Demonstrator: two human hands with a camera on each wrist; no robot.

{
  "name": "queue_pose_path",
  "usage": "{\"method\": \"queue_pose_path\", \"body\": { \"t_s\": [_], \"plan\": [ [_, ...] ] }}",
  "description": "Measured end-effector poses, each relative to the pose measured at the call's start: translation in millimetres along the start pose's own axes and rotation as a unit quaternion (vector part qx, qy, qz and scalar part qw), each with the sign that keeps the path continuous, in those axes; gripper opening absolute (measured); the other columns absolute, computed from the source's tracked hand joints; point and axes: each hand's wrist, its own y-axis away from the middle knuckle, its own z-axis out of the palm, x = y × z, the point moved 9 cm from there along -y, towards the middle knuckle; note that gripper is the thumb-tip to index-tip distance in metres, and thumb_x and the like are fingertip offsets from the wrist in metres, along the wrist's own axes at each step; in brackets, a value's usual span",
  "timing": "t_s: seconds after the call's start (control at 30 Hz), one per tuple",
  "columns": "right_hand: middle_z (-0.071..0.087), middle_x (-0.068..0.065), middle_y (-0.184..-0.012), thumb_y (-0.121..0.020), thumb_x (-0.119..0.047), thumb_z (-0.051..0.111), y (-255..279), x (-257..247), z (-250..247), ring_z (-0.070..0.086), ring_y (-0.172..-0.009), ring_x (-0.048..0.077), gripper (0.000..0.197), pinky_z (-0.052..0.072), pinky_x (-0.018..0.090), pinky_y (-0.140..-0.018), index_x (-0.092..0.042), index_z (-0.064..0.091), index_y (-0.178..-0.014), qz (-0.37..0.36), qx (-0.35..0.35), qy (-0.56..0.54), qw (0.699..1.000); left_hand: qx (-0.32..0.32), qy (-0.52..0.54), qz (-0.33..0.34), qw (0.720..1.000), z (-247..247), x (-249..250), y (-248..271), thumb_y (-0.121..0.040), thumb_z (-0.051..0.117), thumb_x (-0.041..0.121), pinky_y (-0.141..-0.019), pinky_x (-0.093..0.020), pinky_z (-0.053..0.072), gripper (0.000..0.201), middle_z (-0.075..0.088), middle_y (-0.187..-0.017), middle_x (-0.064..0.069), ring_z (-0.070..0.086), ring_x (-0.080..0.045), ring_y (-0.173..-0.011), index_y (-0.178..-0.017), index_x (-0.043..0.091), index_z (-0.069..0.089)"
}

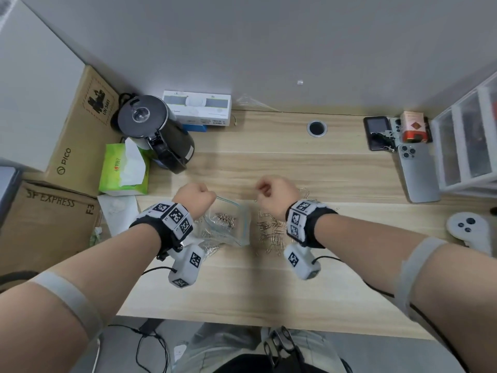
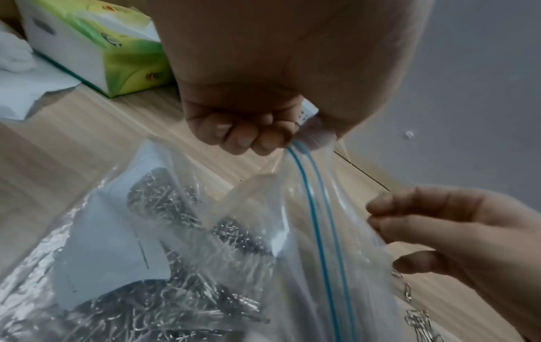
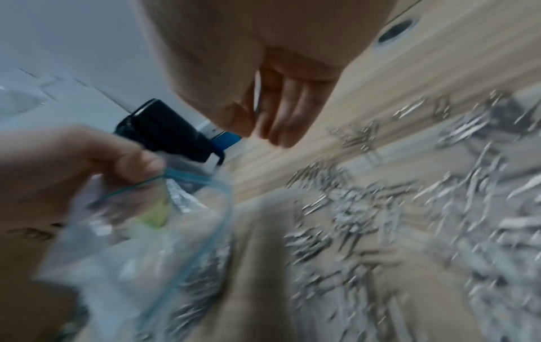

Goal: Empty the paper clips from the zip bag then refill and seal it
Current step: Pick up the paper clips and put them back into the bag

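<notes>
Two hands over desk (image 1: 269, 292), left hand (image 1: 194, 196) grip pinching zip bag (image 1: 228, 224) rim, right hand (image 1: 274, 195) grip curled, contents unclear.

Two bare forearms reach forward side by side, each wearing a black wrist strap covered in square black-and-white markers, with a grey band higher up each arm. The left hand (image 1: 194, 195) is closed in a fist, fingers (image 2: 234, 134) curled and pinching the blue-lined rim of a clear zip bag (image 1: 228, 224). The right hand (image 1: 274, 193) is raised nearby, fingers (image 3: 281, 115) loosely curled downward; whether they hold anything is unclear.
</notes>
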Motion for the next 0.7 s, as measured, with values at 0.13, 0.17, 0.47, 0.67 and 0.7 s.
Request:
{"method": "queue_pose_path", "body": {
  "t_s": [0.13,0.17,0.47,0.67,0.7],
  "plan": [
    [0.047,0.009,-0.13,-0.082,-0.025,0.065,-29,40,-6,0.043,-0.121,0.028,0.055,0.042,0.041,-0.102,-0.014,0.048,-0.133,0.031,-0.038,0.172,0.984,0.03,0.04,-0.072,0.996,-14,-22,3,-0.075,0.051,0.006,-0.061,-0.033,0.032,0.016,0.047,-0.065,-0.012,0.04,-0.027,-0.063,-0.061,0.005,0.046],
    [0.044,0.009,-0.132,-0.081,-0.028,0.065,-33,43,-3,0.04,-0.123,0.028,0.061,0.039,0.041,-0.104,-0.014,0.044,-0.136,0.02,-0.053,0.198,0.978,0.034,0.048,-0.089,0.994,-16,-28,4,-0.075,0.05,0.003,-0.061,-0.035,0.031,0.019,0.044,-0.063,-0.012,0.038,-0.027,-0.064,-0.058,0.004,0.042],
    [0.046,-0.001,-0.12,-0.076,-0.043,0.067,-8,21,52,0.041,-0.113,0.02,0.052,0.045,0.04,-0.092,-0.029,0.055,-0.124,-0.174,-0.168,0.274,0.931,0.006,0.07,-0.112,0.991,-10,-35,5,-0.078,0.051,0.005,-0.056,-0.032,0.037,0.022,0.044,-0.064,-0.003,0.039,-0.019,-0.056,-0.059,0.012,0.043],
    [0.053,-0.002,-0.105,-0.082,-0.038,0.066,12,23,53,0.044,-0.092,0.015,0.022,0.042,0.033,-0.085,-0.023,0.066,-0.098,-0.223,-0.198,0.3,0.906,-0.014,0.091,-0.104,0.99,-4,-23,8,-0.051,0.042,0.019,-0.052,-0.029,0.028,0.02,0.041,-0.065,-0.01,0.035,-0.022,-0.054,-0.066,0.006,0.044],
    [0.054,-0.002,-0.102,-0.081,-0.04,0.065,12,22,50,0.047,-0.094,0.017,0.022,0.043,0.035,-0.087,-0.024,0.065,-0.095,-0.227,-0.188,0.299,0.907,-0.013,0.094,-0.105,0.99,-4,-21,9,-0.052,0.043,0.019,-0.052,-0.029,0.028,0.019,0.041,-0.064,-0.01,0.035,-0.022,-0.054,-0.065,0.006,0.044]
  ]
}}
